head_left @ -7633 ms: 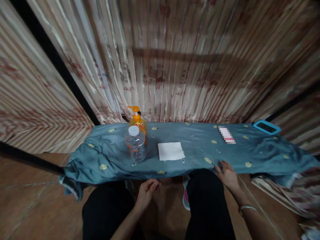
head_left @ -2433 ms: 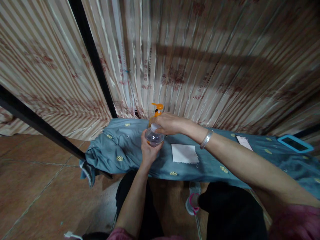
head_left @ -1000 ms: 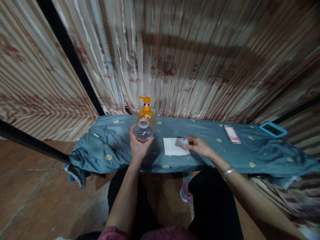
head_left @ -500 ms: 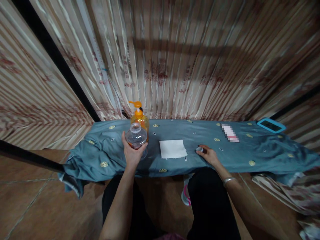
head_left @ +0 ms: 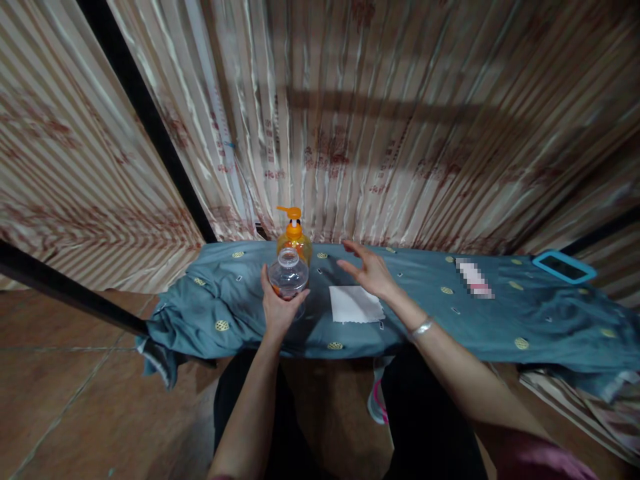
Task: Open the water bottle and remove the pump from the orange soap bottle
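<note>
My left hand (head_left: 283,307) is wrapped round a clear plastic bottle (head_left: 289,275), which stands upright with its mouth uncapped. Just behind it is an orange pump bottle (head_left: 294,241), partly hidden by the clear one. My right hand (head_left: 369,269) hovers over the cloth with thumb and fingers apart, and nothing shows between them. Below that hand lies a white sheet of paper or tissue (head_left: 354,307) with one ragged edge. The small pale cap is not visible now; my right forearm covers part of the cloth.
A blue-green patterned cloth (head_left: 235,287) covers the narrow bench. To the right lie a blurred-out pink and white item (head_left: 474,277) and a blue-framed tablet (head_left: 564,267). A striped curtain (head_left: 340,133) hangs behind, with a dark pole (head_left: 150,127) at the left.
My right hand has left the small cap at the right of the paper and moved left and up, its fingers opening. My left hand still holds the bottle. The view has shifted slightly.
</note>
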